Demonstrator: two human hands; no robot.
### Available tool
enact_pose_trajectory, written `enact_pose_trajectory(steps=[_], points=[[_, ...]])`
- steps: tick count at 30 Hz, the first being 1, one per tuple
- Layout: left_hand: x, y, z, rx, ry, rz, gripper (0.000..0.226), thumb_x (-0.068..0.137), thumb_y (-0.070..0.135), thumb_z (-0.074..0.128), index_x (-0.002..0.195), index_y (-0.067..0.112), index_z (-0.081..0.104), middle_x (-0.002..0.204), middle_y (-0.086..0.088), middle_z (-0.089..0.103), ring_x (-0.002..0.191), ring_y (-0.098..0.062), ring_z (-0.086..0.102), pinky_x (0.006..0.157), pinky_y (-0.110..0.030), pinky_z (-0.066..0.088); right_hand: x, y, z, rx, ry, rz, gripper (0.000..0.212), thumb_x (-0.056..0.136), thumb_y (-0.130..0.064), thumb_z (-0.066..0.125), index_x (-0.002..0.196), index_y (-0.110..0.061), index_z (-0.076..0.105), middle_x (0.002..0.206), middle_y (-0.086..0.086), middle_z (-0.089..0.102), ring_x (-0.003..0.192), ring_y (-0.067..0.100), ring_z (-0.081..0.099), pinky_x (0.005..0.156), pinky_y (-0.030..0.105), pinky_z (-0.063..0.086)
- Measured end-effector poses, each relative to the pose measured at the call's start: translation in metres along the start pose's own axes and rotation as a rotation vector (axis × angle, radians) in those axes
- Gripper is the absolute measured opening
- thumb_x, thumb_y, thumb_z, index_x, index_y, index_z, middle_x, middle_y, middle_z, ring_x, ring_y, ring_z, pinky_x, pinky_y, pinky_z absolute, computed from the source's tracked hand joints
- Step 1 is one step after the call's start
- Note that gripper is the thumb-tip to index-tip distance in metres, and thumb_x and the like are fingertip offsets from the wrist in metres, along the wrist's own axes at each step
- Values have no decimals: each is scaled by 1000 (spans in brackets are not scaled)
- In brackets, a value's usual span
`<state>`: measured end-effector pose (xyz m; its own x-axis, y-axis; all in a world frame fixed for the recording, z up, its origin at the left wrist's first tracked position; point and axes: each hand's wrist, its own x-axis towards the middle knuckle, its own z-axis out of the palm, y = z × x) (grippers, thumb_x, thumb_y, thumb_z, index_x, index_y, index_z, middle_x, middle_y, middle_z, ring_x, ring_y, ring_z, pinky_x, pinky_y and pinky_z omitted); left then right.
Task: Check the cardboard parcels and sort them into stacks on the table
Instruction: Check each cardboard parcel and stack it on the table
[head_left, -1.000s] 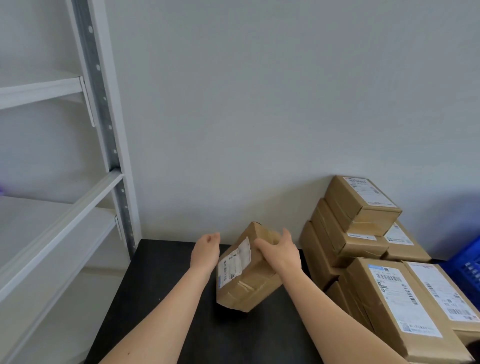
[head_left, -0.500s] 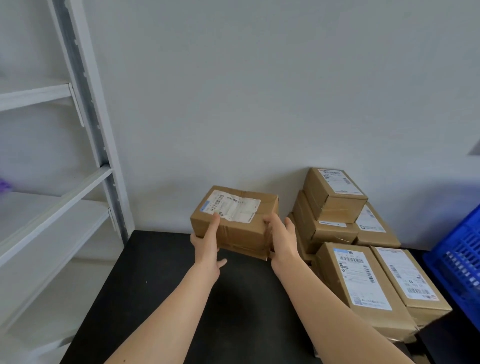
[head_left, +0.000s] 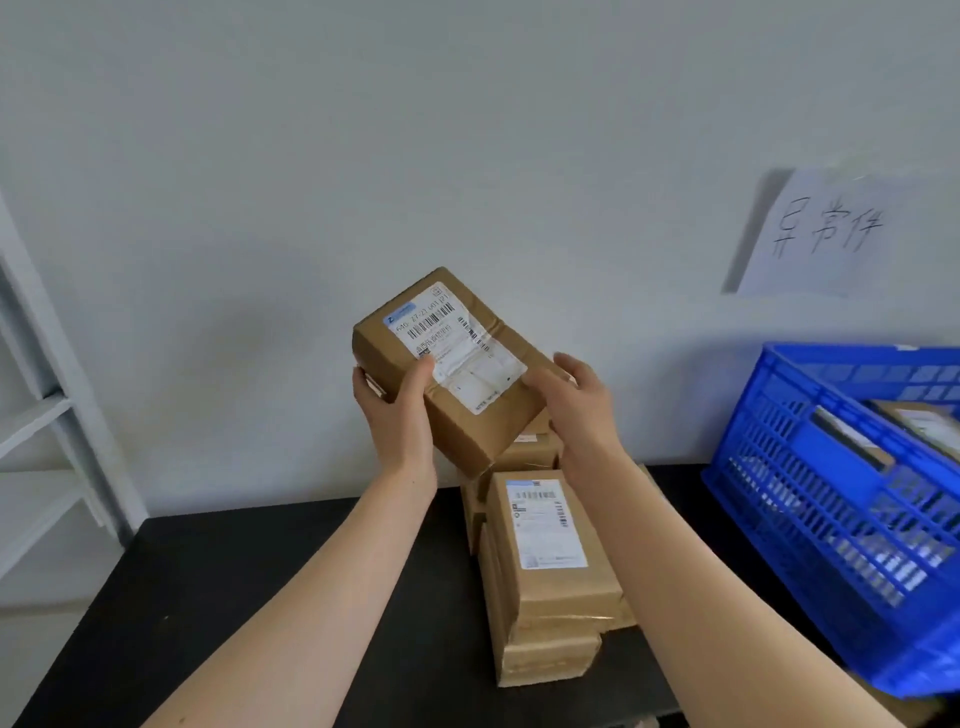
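I hold a brown cardboard parcel (head_left: 457, 364) up in front of the wall, its white shipping label facing me and turned at a slant. My left hand (head_left: 397, 415) grips its lower left corner, thumb on the label side. My right hand (head_left: 574, 400) touches its right edge with fingers spread. Below it, stacks of similar taped parcels (head_left: 545, 561) rest on the black table (head_left: 234, 597). My right forearm hides part of the stacks.
A blue plastic crate (head_left: 841, 499) with parcels inside stands on the right of the table. A handwritten paper sign (head_left: 826, 234) hangs on the wall above it. White metal shelving (head_left: 47, 426) stands at the left.
The parcel has risen from the table to chest height and turned label-up toward me. My view swung right, bringing the crate and the sign into sight.
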<state>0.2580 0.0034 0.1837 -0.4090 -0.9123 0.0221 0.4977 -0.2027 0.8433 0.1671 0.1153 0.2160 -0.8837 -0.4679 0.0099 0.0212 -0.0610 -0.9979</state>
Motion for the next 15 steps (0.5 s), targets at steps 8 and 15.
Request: enact_pose_trajectory(steps=[8,15], points=[[-62,-47,134,53,-234,-49,67,78,33,73,135,33,37,113,5,66,89,-9,69,65,-26,55,6,-31,-151,-195,164,-171,30,78,-24,69,105,-34,60,98,-12,64,84,1,60,61,16,42],[-92,-95,219,85,-392,-144,69,80,36,71,138,34,34,113,4,65,97,-13,64,70,-29,52,25,-51,-251,-245,304,-123,23,77,-24,70,100,-27,66,93,-8,67,93,13,62,82,32,52]])
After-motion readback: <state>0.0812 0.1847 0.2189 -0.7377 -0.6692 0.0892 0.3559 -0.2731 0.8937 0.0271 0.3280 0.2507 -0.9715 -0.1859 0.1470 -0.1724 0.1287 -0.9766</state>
